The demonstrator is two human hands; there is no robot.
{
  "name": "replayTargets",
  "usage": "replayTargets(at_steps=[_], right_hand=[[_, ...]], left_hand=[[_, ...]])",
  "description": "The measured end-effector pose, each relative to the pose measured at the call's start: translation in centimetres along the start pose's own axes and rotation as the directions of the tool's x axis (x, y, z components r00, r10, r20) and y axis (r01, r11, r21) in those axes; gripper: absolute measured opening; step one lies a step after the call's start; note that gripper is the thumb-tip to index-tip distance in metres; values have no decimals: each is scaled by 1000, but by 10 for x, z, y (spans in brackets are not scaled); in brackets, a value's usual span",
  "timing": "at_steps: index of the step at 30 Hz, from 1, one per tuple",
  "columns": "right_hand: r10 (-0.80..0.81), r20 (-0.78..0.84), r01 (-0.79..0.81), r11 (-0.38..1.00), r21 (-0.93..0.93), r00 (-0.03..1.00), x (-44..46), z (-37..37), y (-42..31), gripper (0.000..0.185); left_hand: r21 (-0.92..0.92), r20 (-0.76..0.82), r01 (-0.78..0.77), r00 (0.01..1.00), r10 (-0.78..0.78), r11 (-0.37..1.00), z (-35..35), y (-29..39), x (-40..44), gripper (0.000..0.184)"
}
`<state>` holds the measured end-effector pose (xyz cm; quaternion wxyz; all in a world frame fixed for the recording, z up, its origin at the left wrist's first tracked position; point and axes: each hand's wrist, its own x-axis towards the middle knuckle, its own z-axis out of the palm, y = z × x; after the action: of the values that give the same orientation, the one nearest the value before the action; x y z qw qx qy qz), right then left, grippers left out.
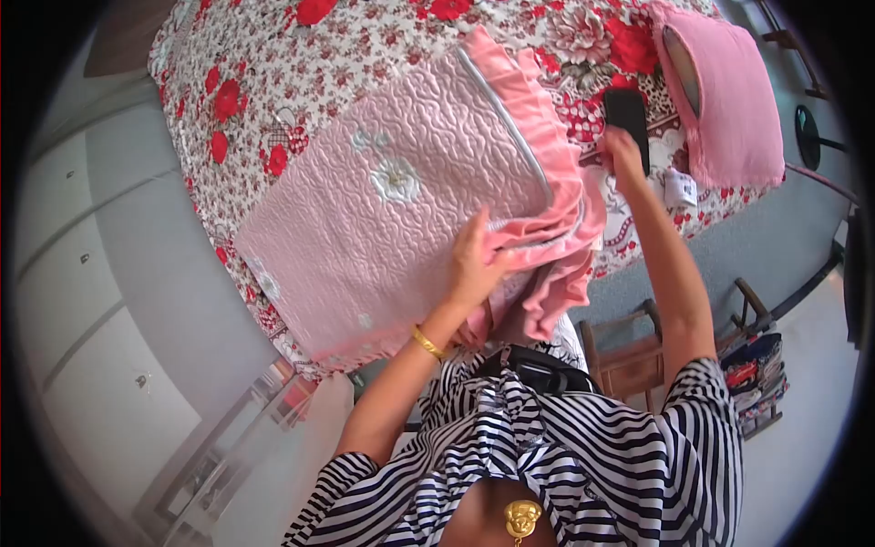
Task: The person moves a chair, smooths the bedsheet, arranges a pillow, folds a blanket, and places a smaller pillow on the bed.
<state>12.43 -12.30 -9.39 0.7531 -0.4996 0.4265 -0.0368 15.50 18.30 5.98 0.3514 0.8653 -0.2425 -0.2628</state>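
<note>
A pink quilted bedspread (pixel 401 155) with ruffled edges lies folded in layers on the bed, a pale embroidered flower on its top. My left hand (pixel 478 264) is closed on its ruffled right edge, with some fingers hidden among the layers. Farther right, my right hand (pixel 622 153) is at the lower left side of a black phone (pixel 626 109). Its fingers look curled against the phone, though slightly blurred. Just beside the right forearm sits a small white object (pixel 680 190), its kind unclear.
A floral red and white sheet (pixel 246 100) covers the bed under everything. At the right end is a pink pillow (pixel 734 100). A wooden chair (pixel 629 351) and a stack of folded clothes (pixel 756 374) stand near the right side. White cabinets (pixel 100 337) line the left.
</note>
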Motion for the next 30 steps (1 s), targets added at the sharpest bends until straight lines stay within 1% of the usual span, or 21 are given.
replayTargets(at_steps=[2, 3, 4, 5, 7, 9, 10, 12, 13, 14, 15, 16, 17, 19, 22, 23, 25, 27, 28, 29, 30], right_hand=[[-46, -104, 31, 989, -142, 993, -65, -15, 52, 24], [-93, -158, 52, 968, -245, 983, -91, -18, 69, 25], [0, -162, -28, 985, -172, 987, -116, -16, 71, 27], [92, -159, -109, 989, -98, 983, -139, -10, 68, 30], [163, -180, -182, 979, -94, 970, -169, 5, 66, 32], [101, -79, -126, 879, -460, 992, -188, 16, 66, 37], [88, -88, -119, 878, -464, 992, -194, 13, 76, 37], [-40, 36, 53, 603, -796, 999, -204, 7, 101, 40], [-49, 50, 69, 592, -803, 998, -208, 5, 101, 40], [182, 68, -116, 828, -548, 981, -213, 6, 97, 40], [390, 173, -345, 907, -242, 904, -216, 10, 96, 40], [389, 307, -414, 910, 18, 869, -215, 4, 105, 35], [236, 352, -330, 913, 238, 906, -221, 9, 106, 33], [-131, 426, 210, 967, -143, 895, -211, 4, 133, 33], [-15, 201, 41, 991, -130, 980, -249, 22, 70, 30], [-243, 262, 279, 954, -109, 934, -251, 25, 66, 30], [-459, 369, 509, 859, -46, 808, -247, 26, 61, 32], [-18, 387, -107, 948, 301, 922, -238, 26, 58, 46], [224, 444, -421, 805, 418, 868, -231, 17, 57, 55], [357, 533, -527, 824, 207, 767, -194, -10, 81, 60], [424, 491, -546, 827, 133, 762, -191, 2, 70, 57]], left_hand=[[75, -80, 34, 996, -28, 997, -6, -25, -23, 83], [-232, -79, 253, 957, -278, 939, -11, -34, -33, 85], [-509, 0, 431, 865, -501, 745, -14, -40, -43, 86], [-509, 5, 432, 866, -499, 744, -14, -44, -49, 86], [-565, 297, 525, 849, -436, 637, -9, -53, -48, 85], [-609, 210, 417, 905, -370, 674, 14, -54, -37, 70], [-690, 262, 435, 895, -361, 579, 22, -53, -29, 59], [-832, 292, 413, 894, -339, 372, 37, -49, -25, 32], [-842, 278, 397, 899, -338, 365, 41, -41, -29, 32], [-763, 270, 321, 947, -174, 561, 42, -28, -32, 34], [-653, 281, 203, 960, -16, 729, 41, -17, -35, 36], [-506, 340, 225, 939, -47, 833, 41, -8, -45, 40], [-337, 389, 243, 916, -100, 910, 43, -2, -56, 43], [15, 329, -275, 909, 255, 961, 63, -11, -62, 63], [63, 456, -205, 876, 155, 977, 59, 0, -71, 84], [57, 486, -184, 864, 134, 981, 60, 1, -72, 90], [95, 482, -240, 860, 166, 966, 63, 2, -75, 91], [155, 438, -309, 873, 215, 938, 75, -6, -76, 97], [143, 440, -267, 879, 181, 953, 76, -7, -78, 99], [126, 446, -230, 882, 152, 965, 75, -7, -78, 102], [108, 465, -186, 878, 116, 977, 79, -12, -76, 96]])
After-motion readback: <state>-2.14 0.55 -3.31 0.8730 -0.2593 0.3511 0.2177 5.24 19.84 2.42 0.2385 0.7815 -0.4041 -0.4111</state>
